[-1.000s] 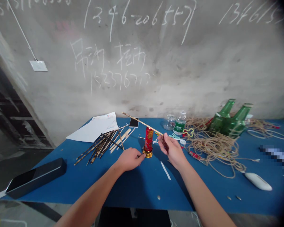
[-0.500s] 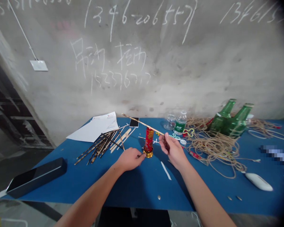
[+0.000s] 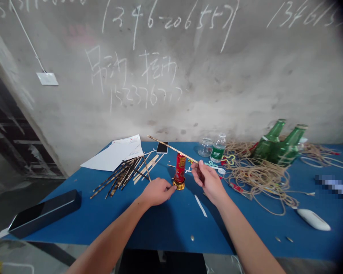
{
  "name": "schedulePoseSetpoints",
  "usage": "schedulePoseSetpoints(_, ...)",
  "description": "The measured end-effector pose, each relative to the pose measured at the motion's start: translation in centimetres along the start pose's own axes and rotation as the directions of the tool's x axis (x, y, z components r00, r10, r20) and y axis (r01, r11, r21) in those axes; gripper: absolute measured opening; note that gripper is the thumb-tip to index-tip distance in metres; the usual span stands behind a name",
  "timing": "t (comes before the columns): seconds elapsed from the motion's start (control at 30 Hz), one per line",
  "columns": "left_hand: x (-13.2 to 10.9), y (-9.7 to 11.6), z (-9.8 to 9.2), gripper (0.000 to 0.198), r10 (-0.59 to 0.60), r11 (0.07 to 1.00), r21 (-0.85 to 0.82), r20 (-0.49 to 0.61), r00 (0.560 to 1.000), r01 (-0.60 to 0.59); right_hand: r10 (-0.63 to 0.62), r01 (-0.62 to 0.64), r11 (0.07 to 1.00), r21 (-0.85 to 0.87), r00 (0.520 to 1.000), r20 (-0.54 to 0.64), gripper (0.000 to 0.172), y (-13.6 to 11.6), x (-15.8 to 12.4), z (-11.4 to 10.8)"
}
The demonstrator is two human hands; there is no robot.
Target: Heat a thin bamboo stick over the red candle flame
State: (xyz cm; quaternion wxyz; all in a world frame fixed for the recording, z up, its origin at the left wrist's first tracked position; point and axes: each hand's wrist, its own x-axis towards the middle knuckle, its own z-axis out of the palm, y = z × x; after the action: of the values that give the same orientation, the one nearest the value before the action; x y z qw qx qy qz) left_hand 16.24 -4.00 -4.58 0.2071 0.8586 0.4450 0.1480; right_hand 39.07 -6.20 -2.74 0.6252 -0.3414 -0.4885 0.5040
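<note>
A red candle [image 3: 180, 168] with gold markings stands upright on a gold flower-shaped base [image 3: 179, 185]. My left hand [image 3: 157, 191] is closed at the left of that base, thumb and finger gripping its edge. My right hand [image 3: 207, 179] pinches one end of a thin wooden stick [image 3: 171, 147]. The stick slants up to the left and crosses just over the candle's top; I cannot tell whether they touch. No flame can be made out. Left of my left hand lies a loose pile of sticks [image 3: 122, 176], several of them darkened.
Behind the sticks are white papers [image 3: 114, 154] and a phone [image 3: 162, 147]. A glass jar [image 3: 205, 147], a plastic bottle [image 3: 218, 150], green bottles [image 3: 288, 146] and tangled cord [image 3: 260, 173] occupy the right. A dark box [image 3: 45, 213] sits front left, a white object [image 3: 313, 219] front right.
Both hands, the stick and the candle hold almost the same positions. The whole view has shifted very slightly.
</note>
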Motion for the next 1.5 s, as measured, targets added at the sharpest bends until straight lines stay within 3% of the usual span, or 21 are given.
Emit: schedulePoseSetpoints(1.5,0.01,-0.26,0.24,0.058,0.010,1.000,0.001,-0.011,1.000,-0.010,0.024,-0.028,0.997,0.066,0.998,0.055,0.047,-0.71,-0.48,0.57)
